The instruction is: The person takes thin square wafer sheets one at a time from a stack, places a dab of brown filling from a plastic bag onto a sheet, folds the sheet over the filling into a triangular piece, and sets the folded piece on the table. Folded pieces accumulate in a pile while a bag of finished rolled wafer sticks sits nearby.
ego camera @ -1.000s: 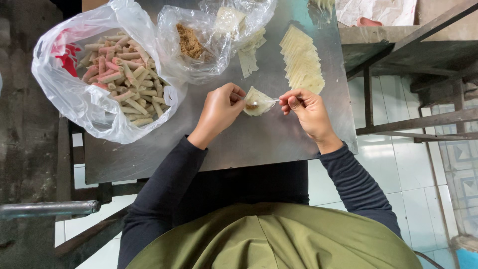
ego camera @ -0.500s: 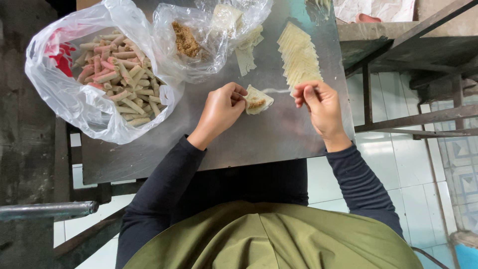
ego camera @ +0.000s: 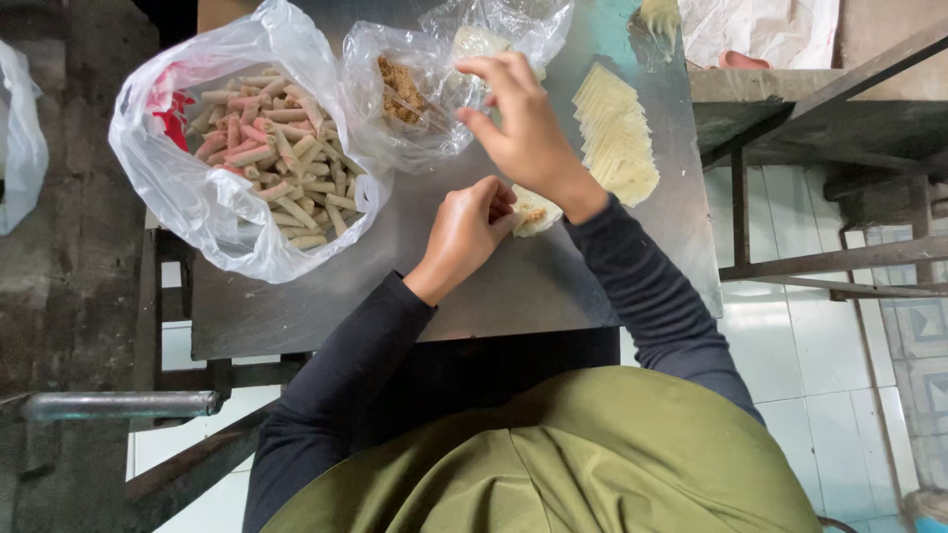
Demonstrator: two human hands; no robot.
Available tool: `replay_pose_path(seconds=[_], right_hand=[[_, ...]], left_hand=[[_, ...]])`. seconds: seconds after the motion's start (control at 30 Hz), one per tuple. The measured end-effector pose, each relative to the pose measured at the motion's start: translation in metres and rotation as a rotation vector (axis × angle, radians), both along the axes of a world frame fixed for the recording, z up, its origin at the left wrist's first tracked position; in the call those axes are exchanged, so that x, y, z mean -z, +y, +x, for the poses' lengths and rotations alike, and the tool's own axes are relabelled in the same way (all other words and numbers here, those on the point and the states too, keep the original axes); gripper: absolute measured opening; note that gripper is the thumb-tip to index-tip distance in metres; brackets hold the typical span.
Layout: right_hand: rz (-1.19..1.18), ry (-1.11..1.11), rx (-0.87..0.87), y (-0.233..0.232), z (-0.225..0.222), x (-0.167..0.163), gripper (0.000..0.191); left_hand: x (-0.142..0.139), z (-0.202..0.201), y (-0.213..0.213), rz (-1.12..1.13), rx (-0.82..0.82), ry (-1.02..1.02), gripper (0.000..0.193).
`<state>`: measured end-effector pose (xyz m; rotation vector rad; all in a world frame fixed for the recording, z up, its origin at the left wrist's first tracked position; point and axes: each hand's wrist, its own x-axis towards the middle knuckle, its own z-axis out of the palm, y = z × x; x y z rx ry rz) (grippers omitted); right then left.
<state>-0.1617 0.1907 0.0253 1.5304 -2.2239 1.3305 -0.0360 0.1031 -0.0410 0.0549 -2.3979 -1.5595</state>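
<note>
our left hand pinches the thin, soft, easily torn wrapper at mid-frame by its edge, while our right hand, fingers loosely pinched and empty, hovers near the filling bag.

I count two plastic bags ahead of my left hand: one white bag of pale and pink rolled pastry sticks, too many to count, and one clear bag of brown shredded filling. One fanned stack of thin pale-yellow wrapper sheets lies just right of my right hand. One filled wrapper touches my left fingers.
</note>
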Motion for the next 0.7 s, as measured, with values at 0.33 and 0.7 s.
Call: replay_pose_path(seconds=[0.33, 0.7], right_hand=[[0.318, 0.038, 0.391, 0.11, 0.048, 0.035, 0.015], [0.269, -0.018, 0.429, 0.114, 0.063, 0.065, 0.013]], left_hand=[[-0.006, 0.004, 0.008, -0.282, -0.033, 0.045, 0.006], [0.009, 0.0, 0.008, -0.494, 0.019, 0.212, 0.009]])
